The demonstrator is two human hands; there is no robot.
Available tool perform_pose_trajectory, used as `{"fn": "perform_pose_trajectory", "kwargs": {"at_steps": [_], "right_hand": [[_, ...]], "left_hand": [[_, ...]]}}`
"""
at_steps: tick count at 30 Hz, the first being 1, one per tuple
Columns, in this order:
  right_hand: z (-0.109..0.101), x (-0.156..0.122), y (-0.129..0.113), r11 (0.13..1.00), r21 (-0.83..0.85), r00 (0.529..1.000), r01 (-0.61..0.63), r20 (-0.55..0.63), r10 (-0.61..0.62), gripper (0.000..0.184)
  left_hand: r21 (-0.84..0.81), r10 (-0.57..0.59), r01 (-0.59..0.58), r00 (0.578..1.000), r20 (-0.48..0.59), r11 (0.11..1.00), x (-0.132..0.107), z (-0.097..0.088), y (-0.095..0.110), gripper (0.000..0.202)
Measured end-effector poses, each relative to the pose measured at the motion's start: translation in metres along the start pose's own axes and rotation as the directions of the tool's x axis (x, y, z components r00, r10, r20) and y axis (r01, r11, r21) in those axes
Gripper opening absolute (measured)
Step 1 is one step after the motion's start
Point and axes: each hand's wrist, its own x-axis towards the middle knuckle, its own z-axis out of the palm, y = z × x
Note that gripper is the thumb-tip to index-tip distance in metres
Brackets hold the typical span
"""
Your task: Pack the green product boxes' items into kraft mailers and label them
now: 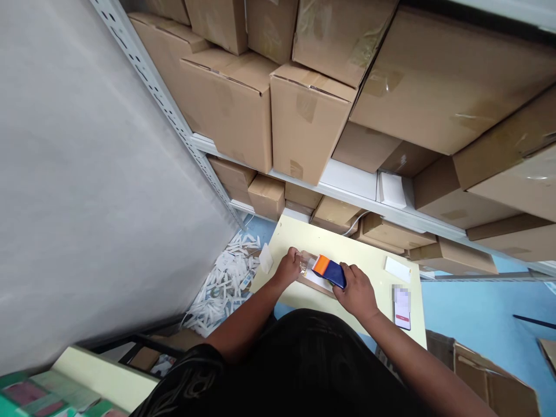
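Reference landmark: the pale yellow rectangular table [299,229]. The workpiece, a flat brown cardboard package with a white upper face [316,281], is located at the table's near side; whether it rests fully on the surface cannot be confirmed. Clear glossy film [303,264] shows at its end toward the table's left edge.

Left hand [288,267]: closed on that same end of the package. Right hand [357,292]: grasping the blue end of a blue-and-orange hand-held tool [332,271], orange end above the package.

At the table's right side lie a phone with a lit screen [402,308] and a flat white box [397,268]. A white card [266,259] is at the table's left edge.

Handling: the package is judged light and fairly stiff, with faces that may crease under pressure. The film is likely slippery and may cling to fingers. Recommended hold: the bare cardboard long edges, clear of the film; the tool is best taken by its blue body
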Motion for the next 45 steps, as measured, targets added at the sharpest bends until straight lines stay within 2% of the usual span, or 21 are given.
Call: {"fn": "perform_pose_trajectory", "kwargs": {"at_steps": [3,7,10,14,17,21,25,27,29,31,33,34,36,38,41,45], "right_hand": [[0.001,0.005,-0.004,1.0,0.005,1.0,-0.006,0.011,0.006,0.057],[0.008,0.009,-0.011,1.0,0.007,0.998,0.021,0.057,-0.021,0.058],[0.014,0.012,-0.014,0.998,-0.042,0.995,0.037,0.099,-0.033,0.059],[0.015,0.015,-0.018,0.993,-0.093,0.989,0.067,0.14,-0.054,0.061],[0.014,0.018,-0.026,0.988,-0.122,0.981,0.093,0.18,-0.07,0.062],[0.015,0.02,-0.035,0.984,-0.152,0.977,0.089,0.205,-0.057,0.065],[0.016,0.02,-0.037,0.984,-0.168,0.977,0.066,0.21,-0.03,0.064],[0.017,0.019,-0.037,0.984,-0.17,0.978,0.062,0.206,-0.026,0.063],[0.017,0.019,-0.037,0.984,-0.166,0.979,0.057,0.202,-0.022,0.064],[0.017,0.018,-0.038,0.985,-0.163,0.98,0.051,0.2,-0.018,0.064],[0.017,0.018,-0.039,0.986,-0.16,0.98,0.05,0.199,-0.017,0.065],[0.017,0.018,-0.039,0.986,-0.158,0.98,0.051,0.2,-0.018,0.065],[0.016,0.018,-0.039,0.987,-0.156,0.978,0.048,0.207,-0.015,0.065],[0.015,0.02,-0.039,0.987,-0.154,0.976,0.037,0.218,-0.002,0.065],[0.014,0.022,-0.038,0.988,-0.151,0.971,0.028,0.239,0.009,0.065],[0.013,0.026,-0.039,0.987,-0.152,0.961,0.053,0.278,-0.009,0.068]], "left_hand": [[0.035,-0.009,0.01,1.0,-0.009,0.999,0.002,-0.001,0.001,0.017],[-0.103,-0.057,0.053,0.998,-0.036,0.993,0.005,0.0,-0.002,0.015],[-0.149,-0.05,0.036,0.994,-0.094,0.988,0.006,-0.006,-0.007,0.016],[-0.024,-0.018,0.014,0.984,-0.175,1.0,0.007,-0.022,-0.02,0.019],[0.075,-0.011,0.026,0.98,-0.197,0.997,0.008,-0.027,-0.034,0.016],[0.169,0.007,0.021,0.987,-0.163,0.985,0.011,-0.017,-0.05,0.013],[0.204,0.062,-0.041,0.993,-0.098,0.978,0.012,-0.007,-0.058,0.014],[0.219,0.098,-0.084,0.994,-0.054,0.972,0.012,-0.008,-0.06,0.017],[0.26,0.155,-0.149,0.988,-0.001,0.954,0.012,-0.015,-0.061,0.03],[0.323,0.222,-0.229,0.973,0.058,0.918,0.01,-0.025,-0.058,0.049],[0.375,0.302,-0.339,0.94,0.157,0.863,0.007,-0.036,-0.053,0.069],[0.388,0.345,-0.41,0.91,0.23,0.825,0.006,-0.04,-0.048,0.077],[0.401,0.403,-0.554,0.822,0.402,0.729,0.004,-0.044,-0.04,0.094],[0.432,0.393,-0.639,0.751,0.531,0.637,0.005,-0.041,-0.033,0.112],[0.53,0.357,-0.664,0.739,0.572,0.527,0.012,-0.03,-0.031,0.134],[0.614,0.399,-0.696,0.717,0.572,0.372,0.02,-0.024,-0.032,0.126]]}}
